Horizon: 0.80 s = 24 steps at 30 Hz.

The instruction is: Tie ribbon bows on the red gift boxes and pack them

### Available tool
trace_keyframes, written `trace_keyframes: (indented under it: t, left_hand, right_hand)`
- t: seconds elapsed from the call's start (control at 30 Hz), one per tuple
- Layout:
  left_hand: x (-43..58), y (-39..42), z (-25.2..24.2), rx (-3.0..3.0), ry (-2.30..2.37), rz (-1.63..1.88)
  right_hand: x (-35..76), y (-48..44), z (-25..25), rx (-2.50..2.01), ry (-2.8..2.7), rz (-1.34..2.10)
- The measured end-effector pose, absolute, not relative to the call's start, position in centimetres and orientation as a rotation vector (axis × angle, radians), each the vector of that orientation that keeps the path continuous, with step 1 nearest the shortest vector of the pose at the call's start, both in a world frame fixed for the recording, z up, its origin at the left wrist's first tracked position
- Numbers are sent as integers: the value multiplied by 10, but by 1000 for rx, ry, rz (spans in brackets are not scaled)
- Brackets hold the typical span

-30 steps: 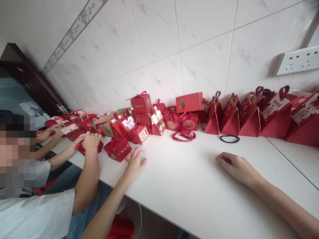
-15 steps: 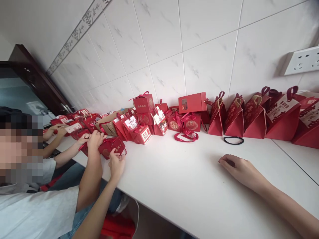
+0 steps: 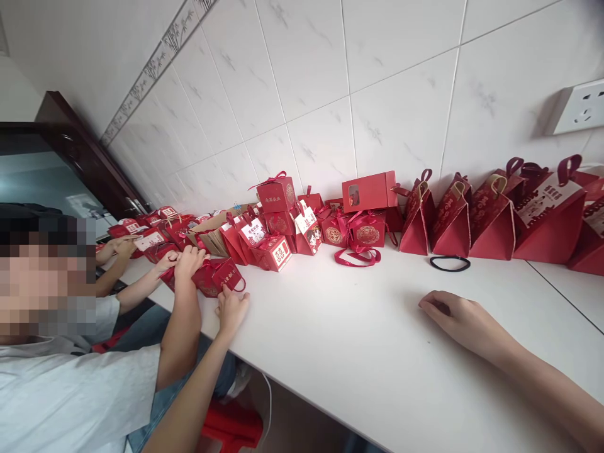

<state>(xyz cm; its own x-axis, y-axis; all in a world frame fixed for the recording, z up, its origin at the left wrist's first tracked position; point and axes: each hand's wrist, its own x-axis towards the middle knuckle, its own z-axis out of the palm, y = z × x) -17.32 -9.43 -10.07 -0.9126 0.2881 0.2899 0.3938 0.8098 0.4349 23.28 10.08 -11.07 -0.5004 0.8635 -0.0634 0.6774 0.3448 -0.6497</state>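
Touching the right end of a red box (image 3: 207,281) with the left hand (image 3: 233,309) — with bent fingers, partly turned from view, so impossible to say whether gripping it or only pressing. Lying on the white counter (image 3: 340,352), this box, near the front edge and just beside a co-worker's hand (image 3: 190,261). Bearing gold letters, and a ribbon loop at its right end. Resting on the counter, well apart from the box, with the right hand (image 3: 455,313) — loosely curled, with a small gap between thumb and fingers, and with nothing visible in its hold. Showing just beyond this hand a black band (image 3: 450,270), laid flat. Showing farther to the left a red ribbon (image 3: 357,263), looped in front of the boxes. Standing upright along the tiled wall (image 3: 401,94), on the right, a row of red bags (image 3: 450,236) with handles. Crowded between bags and co-worker, many more red boxes, with one box (image 3: 274,196) stacked above another.
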Motion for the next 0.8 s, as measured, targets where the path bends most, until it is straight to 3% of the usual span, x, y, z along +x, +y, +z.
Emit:
trace_keyframes:
  t: [0.8]
  left_hand:
    - [-159, -97, -101, -780, -2778, -410]
  right_hand:
    - [233, 101, -110, -1335, -2311, 864]
